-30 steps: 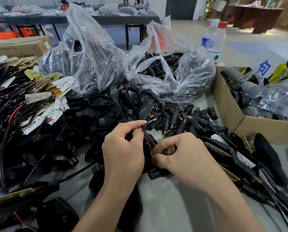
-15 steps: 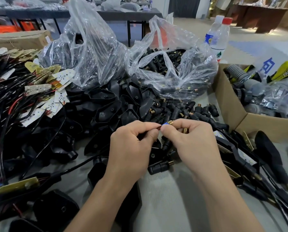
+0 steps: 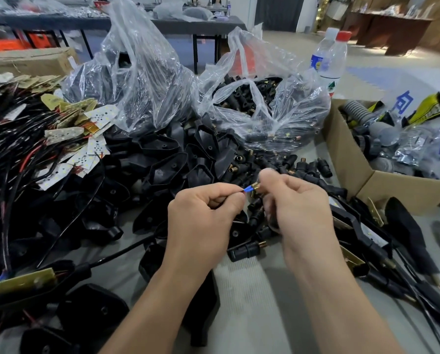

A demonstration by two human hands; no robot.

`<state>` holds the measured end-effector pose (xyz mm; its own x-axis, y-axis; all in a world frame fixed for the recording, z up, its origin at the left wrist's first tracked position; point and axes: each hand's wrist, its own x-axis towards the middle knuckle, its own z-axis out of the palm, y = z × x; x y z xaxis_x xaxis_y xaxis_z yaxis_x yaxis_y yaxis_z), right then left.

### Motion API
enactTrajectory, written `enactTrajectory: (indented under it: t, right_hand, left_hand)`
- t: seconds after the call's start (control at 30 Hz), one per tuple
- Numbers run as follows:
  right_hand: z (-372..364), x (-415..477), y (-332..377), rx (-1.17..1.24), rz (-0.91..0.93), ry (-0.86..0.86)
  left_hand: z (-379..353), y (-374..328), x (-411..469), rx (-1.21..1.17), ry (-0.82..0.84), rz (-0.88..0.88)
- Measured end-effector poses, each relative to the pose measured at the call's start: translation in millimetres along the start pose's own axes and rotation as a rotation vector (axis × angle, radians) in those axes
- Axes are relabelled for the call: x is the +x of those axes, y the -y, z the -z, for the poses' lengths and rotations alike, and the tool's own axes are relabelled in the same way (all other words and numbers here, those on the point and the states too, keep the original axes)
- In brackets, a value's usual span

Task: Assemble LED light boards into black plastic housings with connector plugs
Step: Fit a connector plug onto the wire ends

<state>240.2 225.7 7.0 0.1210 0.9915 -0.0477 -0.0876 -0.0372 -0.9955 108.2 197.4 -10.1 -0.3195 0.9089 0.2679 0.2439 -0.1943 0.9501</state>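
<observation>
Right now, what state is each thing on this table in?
Left hand, pinching the blue wire tip.
Right hand, holding a brass-tipped plug at that tip.
Plug bag, open on top.
Red-capped bottle, upright, shut.
Cardboard box, open, holding parts.

Bright, even light, soft shadows. Glare on plastic bags. Motion blur on right hand; frame edges bow.

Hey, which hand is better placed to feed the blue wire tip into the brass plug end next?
Probably the left hand: it pinches the blue wire tip, aimed at the brass plug end, which the right hand grips.
</observation>
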Motion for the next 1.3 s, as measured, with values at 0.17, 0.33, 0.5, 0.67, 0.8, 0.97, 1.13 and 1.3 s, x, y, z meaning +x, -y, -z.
enactTrajectory:
  t: [0.17,0.33,0.5,0.67,0.8,0.97,1.13,1.3]
  right_hand:
    - [6,7,4,0.408,-0.291,0.012]
    - [11,11,3,0.521,-0.258,0.078]
    - [14,11,1,0.483,-0.193,0.08]
    - [15,12,2,0.556,-0.205,0.09]
    - [12,11,3,0.61,-0.274,0.138]
    - [10,9,2,0.5,-0.252,0.154]
    - [9,8,1,0.426,-0.228,0.165]
    - [8,7,0,0.452,-0.221,0.19]
  left_hand:
    - [-1,1,-3,0.029,-0.009,0.024]
    - [-2,0,-3,0.085,-0.026,0.011]
    - [-2,0,-2,0.098,-0.052,-0.018]
    - [-1,-1,-1,0.07,-0.029,-0.035]
    - [-1,0,1,0.04,-0.047,-0.034]
    - [0,1,2,0.002,-0.072,-0.027]
    - [-1,-1,2,-0.024,-0.066,0.001]
    - [-1,-2,0,0.004,-0.091,0.02]
